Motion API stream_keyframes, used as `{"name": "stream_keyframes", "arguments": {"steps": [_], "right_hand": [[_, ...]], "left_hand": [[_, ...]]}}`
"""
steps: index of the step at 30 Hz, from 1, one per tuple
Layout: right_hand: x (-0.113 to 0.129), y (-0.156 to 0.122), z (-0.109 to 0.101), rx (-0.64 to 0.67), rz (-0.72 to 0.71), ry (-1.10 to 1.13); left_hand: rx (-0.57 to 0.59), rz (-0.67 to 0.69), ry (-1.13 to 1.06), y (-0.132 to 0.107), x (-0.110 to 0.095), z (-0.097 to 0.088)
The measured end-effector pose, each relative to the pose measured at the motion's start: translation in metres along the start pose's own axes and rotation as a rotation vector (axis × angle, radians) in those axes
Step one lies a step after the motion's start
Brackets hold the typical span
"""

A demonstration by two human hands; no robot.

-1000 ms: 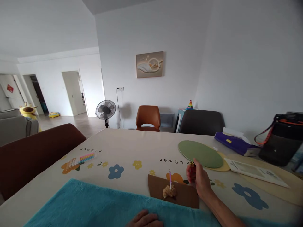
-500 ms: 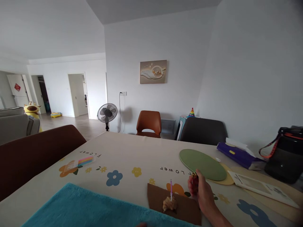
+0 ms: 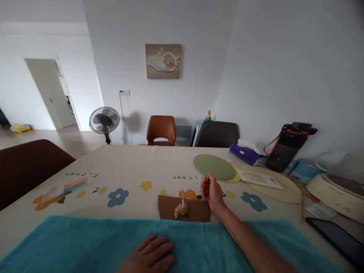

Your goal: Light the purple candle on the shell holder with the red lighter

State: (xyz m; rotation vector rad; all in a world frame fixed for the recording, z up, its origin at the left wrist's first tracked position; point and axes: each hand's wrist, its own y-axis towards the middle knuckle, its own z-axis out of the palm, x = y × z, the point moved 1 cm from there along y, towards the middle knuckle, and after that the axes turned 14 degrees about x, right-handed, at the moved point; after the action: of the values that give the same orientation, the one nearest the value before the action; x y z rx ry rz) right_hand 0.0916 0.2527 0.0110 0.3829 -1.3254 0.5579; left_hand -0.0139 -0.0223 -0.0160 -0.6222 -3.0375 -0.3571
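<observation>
My right hand (image 3: 214,195) is closed around a red lighter (image 3: 206,185), held upright with the thumb near its metal top. No flame shows. Just left of that hand, a thin purple-and-white candle (image 3: 182,197) stands in a lumpy tan piece (image 3: 181,210), which looks like bread or pastry. This piece rests on a flat brown cardboard sheet (image 3: 200,210). My left hand (image 3: 155,254) lies flat, fingers stretched out, on a teal towel (image 3: 93,242) along the near side of the table.
A pack of coloured candles (image 3: 74,185) lies at the left on the flowered tablecloth (image 3: 125,167). To the right are a green oval mat (image 3: 213,167), a purple tissue pack (image 3: 247,153), a dark bottle (image 3: 287,148) and a phone (image 3: 338,240). Chairs (image 3: 161,129) stand around the table.
The view has swung right and down, bringing the phone and more of the towel into sight. My left hand now shows fully on the towel. The right hand still grips the lighter.
</observation>
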Motion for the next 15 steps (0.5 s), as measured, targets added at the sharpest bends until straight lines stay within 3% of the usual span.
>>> {"name": "stream_keyframes", "arguments": {"steps": [5,11,15], "right_hand": [[0.010,-0.005,0.006,-0.015,0.059,-0.030],[0.030,-0.028,0.035,0.148,0.103,-0.161],[0.038,-0.039,0.047,0.218,0.085,-0.246]], "left_hand": [[0.102,-0.049,-0.111,-0.003,-0.007,-0.009],[0.215,-0.122,-0.233,-0.002,-0.013,-0.027],[0.204,-0.156,-0.298,-0.001,-0.016,-0.032]]}}
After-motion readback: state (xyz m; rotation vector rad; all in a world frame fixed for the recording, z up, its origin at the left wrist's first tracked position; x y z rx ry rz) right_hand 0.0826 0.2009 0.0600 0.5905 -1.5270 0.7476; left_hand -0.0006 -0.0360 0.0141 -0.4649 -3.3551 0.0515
